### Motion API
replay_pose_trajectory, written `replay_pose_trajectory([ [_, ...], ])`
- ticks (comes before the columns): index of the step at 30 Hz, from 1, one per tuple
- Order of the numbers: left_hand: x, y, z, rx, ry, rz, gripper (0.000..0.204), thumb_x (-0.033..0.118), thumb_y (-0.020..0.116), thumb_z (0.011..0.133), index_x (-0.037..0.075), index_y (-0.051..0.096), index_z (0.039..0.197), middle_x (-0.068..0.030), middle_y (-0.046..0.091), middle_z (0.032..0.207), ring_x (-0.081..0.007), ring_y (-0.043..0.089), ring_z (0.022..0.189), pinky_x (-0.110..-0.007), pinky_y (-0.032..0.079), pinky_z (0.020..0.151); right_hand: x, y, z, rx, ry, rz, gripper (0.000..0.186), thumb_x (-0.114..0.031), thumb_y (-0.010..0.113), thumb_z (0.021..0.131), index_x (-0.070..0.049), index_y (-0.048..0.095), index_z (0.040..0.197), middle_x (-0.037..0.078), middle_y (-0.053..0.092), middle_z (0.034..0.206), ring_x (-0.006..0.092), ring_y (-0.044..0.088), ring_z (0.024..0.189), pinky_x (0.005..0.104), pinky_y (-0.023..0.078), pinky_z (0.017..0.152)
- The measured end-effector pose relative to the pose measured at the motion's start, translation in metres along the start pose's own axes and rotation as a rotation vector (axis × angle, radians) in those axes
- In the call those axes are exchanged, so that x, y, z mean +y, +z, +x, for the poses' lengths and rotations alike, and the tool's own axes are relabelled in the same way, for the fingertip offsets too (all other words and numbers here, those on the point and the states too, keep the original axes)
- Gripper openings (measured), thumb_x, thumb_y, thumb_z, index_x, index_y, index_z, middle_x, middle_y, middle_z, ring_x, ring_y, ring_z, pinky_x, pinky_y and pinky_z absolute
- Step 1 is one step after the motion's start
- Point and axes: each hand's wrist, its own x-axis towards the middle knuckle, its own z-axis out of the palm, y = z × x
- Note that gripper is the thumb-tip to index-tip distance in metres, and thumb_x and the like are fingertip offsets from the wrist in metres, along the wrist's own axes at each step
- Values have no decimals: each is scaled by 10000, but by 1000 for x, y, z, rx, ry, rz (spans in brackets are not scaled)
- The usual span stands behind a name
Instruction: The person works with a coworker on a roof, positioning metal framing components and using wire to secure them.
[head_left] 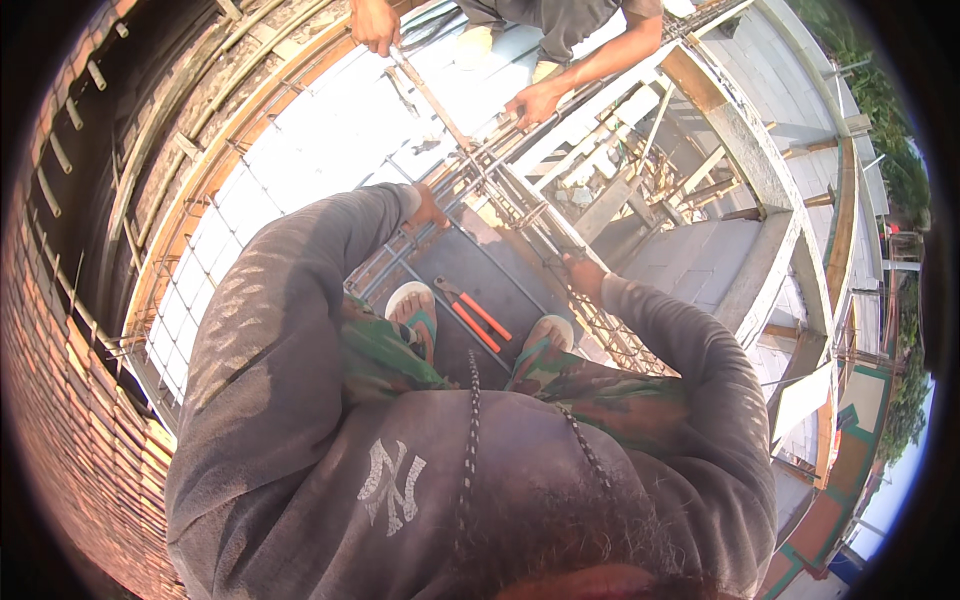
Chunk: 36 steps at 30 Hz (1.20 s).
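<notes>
My left hand [428, 208] is curled at the steel rebar [405, 258] in front of me, apparently gripping a bar. My right hand [585, 272] is at a long rebar cage [535, 220] on the right, fingers curled on it. Orange-handled cutters [481, 312] lie between my sandalled feet on a dark grey sheet [448, 258]. Opposite me, a co-worker's hand [375, 25] grips a narrow wooden-looking bar [435, 100], while their other hand [535, 103] is on the cage's far part.
A sunlit pale deck with steel mesh [240, 240] spreads to the left, bordered by timber formwork and a tiled roof [110, 410]. On the right, concrete beams [770, 260] frame an opening with scattered timber [640, 170] below. Trees [890, 120] stand beyond.
</notes>
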Motion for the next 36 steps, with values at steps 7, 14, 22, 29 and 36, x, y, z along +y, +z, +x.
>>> replay_pose_trajectory([
  [7, -7, 8, 3, 25, -124, -71, 626, 578, 739, 782, -46, 701, 767, -126, 671, 655, -244, 656, 565, -400, 528, 599, -8, 5, 7, -107, 294, 362, 543, -412, 282, 1070, 3, 620, 1163, 226, 694, 938, 390, 668, 874, 477, 503, 823],
  [14, -6, 8, 5, 52, -106, -65, 664, 612, 727, 780, -50, 697, 736, -132, 676, 641, -248, 664, 604, -401, 536, 636, 7, 8, 13, -126, 98, 36, 515, -385, 270, 1076, -10, 600, 1203, 220, 694, 921, 394, 675, 883, 479, 510, 827],
  [22, -10, 8, 3, 52, -95, -67, 673, 647, 700, 784, -22, 697, 705, -131, 670, 630, -255, 671, 635, -429, 533, 678, -4, 0, 11, -120, 70, 105, 501, -365, 301, 1080, 2, 623, 1194, 216, 695, 963, 374, 680, 935, 455, 521, 866],
  [29, -5, 6, 2, 3, -132, -45, 711, 610, 745, 774, -78, 717, 953, -148, 681, 712, -255, 667, 625, -408, 520, 573, -19, -4, 3, -92, 402, 540, 588, -475, 339, 1052, 11, 661, 1128, 147, 676, 885, 293, 649, 859, 421, 493, 793],
  [36, -14, 15, 0, 71, -128, -100, 712, 650, 682, 791, -59, 734, 831, -133, 694, 672, -252, 685, 670, -429, 539, 714, -45, -25, -7, -98, 333, 526, 600, -498, 344, 1044, 5, 670, 1069, 116, 656, 847, 258, 617, 786, 411, 480, 744],
])
